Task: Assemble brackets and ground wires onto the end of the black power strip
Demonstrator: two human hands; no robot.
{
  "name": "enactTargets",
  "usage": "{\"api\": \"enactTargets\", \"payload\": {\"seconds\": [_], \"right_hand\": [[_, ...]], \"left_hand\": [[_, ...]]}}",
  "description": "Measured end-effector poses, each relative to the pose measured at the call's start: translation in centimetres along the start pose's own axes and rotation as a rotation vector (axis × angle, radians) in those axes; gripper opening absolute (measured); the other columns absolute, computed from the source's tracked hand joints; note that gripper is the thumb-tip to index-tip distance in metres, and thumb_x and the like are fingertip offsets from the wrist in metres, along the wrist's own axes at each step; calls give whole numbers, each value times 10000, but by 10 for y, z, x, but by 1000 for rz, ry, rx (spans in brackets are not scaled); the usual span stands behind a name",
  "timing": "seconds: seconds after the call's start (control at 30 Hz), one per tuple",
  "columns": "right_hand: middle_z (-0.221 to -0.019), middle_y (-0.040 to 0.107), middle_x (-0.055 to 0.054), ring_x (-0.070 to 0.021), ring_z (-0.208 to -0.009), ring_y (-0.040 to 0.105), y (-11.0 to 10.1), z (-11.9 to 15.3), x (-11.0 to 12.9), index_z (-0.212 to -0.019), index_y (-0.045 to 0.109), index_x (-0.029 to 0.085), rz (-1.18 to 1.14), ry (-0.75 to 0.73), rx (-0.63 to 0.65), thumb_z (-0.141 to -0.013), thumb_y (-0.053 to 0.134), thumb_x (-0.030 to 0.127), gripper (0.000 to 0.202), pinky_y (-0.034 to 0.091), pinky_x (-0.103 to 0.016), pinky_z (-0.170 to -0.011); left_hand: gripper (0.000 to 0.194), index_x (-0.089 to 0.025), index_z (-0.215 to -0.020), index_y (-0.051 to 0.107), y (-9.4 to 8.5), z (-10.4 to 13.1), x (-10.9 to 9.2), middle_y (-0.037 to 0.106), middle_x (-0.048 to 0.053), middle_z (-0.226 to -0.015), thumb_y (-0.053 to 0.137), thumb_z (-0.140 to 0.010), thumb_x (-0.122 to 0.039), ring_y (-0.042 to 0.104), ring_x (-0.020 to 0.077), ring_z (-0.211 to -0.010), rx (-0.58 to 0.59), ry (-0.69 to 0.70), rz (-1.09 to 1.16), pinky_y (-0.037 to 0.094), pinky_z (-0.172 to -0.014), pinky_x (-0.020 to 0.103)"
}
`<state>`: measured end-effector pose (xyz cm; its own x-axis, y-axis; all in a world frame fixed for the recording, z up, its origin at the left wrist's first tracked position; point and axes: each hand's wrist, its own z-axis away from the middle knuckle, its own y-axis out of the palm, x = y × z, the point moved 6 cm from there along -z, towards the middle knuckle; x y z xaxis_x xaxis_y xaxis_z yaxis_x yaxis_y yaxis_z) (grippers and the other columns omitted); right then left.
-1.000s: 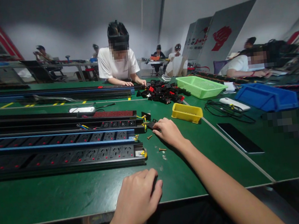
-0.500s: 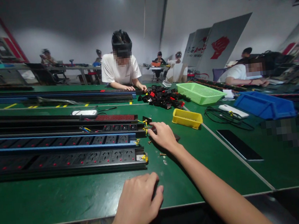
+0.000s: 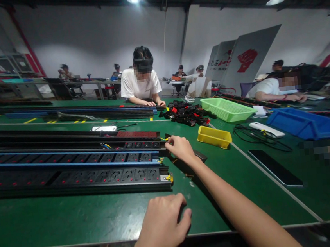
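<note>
My right hand [image 3: 181,150] reaches to the end of a black power strip [image 3: 142,144]. Its thumb and forefinger are pinched together there, and what lies between them is too small to make out. A yellow wire [image 3: 164,138] shows just beyond the fingertips. Close to the table's front edge is my left hand [image 3: 163,220], loosely curled with the thumb apart and nothing visible in it. Between the hands and to the left lie a blue-edged socket strip [image 3: 98,159] and a wider black socket strip [image 3: 111,178], with yellow wire at its end [image 3: 168,177].
A yellow bin [image 3: 214,137], a green basket [image 3: 228,109] and a blue bin [image 3: 303,122] stand to the right. Black and red parts [image 3: 186,113] are heaped at mid-table. A tablet [image 3: 274,168] lies at right. A co-worker [image 3: 140,81] leans over the far side.
The view has tilted up and turned slightly left. My right thumb and forefinger have come together at the strip's end. My left hand keeps its loose curl by the edge.
</note>
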<state>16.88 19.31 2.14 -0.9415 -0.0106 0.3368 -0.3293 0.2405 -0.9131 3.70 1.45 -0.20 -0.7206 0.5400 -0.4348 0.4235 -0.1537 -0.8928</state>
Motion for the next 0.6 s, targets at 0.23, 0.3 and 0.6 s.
{"api": "enactTargets", "payload": {"seconds": [0.23, 0.3, 0.6], "right_hand": [[-1009, 768, -95, -247, -909, 712, -2, -1, 6, -991, 786, 241, 74, -74, 16, -976, 556, 379, 269, 454, -291, -724], [-1050, 751, -103, -234, -944, 701, -1, -3, 6, -995, 795, 229, 70, -94, 34, -986, 563, 378, 276, 454, -282, -751], [-1039, 741, -123, -236, -959, 673, 4, -16, 12, -980, 831, 205, 43, -248, 100, -954, 661, 373, 241, 435, -276, -762]], "left_hand": [[111, -255, -973, 641, 2, 3, 0, 747, 15, -902, 554, -983, -323, 707, 258, -861, -12, 5, 5, 425, -698, 333], [116, -252, -970, 642, 1, 3, 1, 747, 17, -903, 557, -982, -330, 705, 253, -853, -18, 3, 4, 421, -692, 326], [113, -255, -943, 651, -1, 2, 2, 743, 3, -850, 579, -968, -339, 705, 236, -816, -38, 13, 11, 393, -663, 304]]}}
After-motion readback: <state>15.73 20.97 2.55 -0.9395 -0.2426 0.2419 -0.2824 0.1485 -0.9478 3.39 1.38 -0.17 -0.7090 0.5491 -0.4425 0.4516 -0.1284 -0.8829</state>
